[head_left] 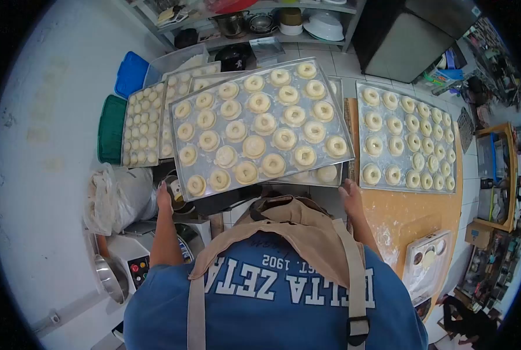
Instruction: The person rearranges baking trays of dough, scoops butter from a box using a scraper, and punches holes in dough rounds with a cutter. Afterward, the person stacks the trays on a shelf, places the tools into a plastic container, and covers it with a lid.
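A metal baking tray (pixel 246 153) with rows of ring-shaped dough pieces lies at a slant in front of me. Under it, part of a lower baking tray (pixel 298 178) shows, with a round of dough near its right corner. My right hand (pixel 352 198) is at that corner, its fingers curled against the lower tray's edge. Beside the upper tray's near left corner is my left hand (pixel 165 197). Its fingers point up, and whether they touch a tray edge is hidden.
Another tray of dough rings (pixel 409 146) rests on a floured wooden table (pixel 400 204) at right. Trays of dough balls (pixel 142 125) stand at left, near a green bin (pixel 110 128). A mixer-like machine (pixel 133 256) and plastic bags (pixel 117 195) are close to my left arm.
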`<state>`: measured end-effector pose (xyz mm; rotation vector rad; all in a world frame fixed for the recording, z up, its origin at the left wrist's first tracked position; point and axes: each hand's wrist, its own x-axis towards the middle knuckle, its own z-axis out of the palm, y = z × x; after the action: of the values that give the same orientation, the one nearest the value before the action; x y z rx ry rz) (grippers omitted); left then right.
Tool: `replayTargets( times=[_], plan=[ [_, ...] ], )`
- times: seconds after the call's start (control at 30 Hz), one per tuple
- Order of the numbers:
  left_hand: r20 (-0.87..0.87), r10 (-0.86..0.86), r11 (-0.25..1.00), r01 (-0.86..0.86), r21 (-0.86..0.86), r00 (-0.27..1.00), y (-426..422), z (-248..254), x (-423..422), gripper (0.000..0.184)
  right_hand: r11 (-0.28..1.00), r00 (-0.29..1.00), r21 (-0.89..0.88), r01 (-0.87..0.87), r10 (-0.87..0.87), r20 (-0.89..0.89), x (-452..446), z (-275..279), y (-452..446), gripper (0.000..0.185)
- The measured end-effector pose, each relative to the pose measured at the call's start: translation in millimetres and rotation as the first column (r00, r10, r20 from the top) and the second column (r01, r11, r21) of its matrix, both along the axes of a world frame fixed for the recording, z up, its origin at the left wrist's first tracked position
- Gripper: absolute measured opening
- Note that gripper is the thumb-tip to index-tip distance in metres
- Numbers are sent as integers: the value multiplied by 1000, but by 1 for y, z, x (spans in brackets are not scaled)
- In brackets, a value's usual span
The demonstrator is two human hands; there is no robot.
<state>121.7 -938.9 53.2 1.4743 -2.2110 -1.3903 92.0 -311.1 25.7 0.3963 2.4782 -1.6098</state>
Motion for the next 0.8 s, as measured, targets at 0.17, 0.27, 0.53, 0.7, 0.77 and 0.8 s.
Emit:
replayTargets(
  times=[0.17, 0.27, 0.53, 0.7, 0.77, 0.8],
  plan=[
    [-64, -87, 971, 99, 220, 994, 8, -20, -46, 59, 985, 982, -40, 168, -163, 97, -34, 2, -3, 43],
    [-101, -173, 964, 190, 188, 980, -9, -29, -58, 53, 956, 973, 254, 144, -90, -215, -51, 16, -11, 38],
    [-177, -323, 942, 334, 32, 930, 0, -29, -112, 41, 628, 980, 768, 129, 39, -196, -110, 24, -21, 24],
    [-145, -372, 907, 325, -267, 917, 4, -47, -123, 26, 557, 994, 824, 105, -24, -110, -135, 27, -22, 20],
    [-136, -307, 926, 263, -272, 942, 13, -45, -124, 21, 549, 993, 828, 117, -38, -115, -143, 18, -19, 21],
    [-129, -262, 936, 219, -275, 956, 10, -49, -118, 19, 551, 995, 829, 100, -32, -98, -145, 18, -20, 21]
  ],
)
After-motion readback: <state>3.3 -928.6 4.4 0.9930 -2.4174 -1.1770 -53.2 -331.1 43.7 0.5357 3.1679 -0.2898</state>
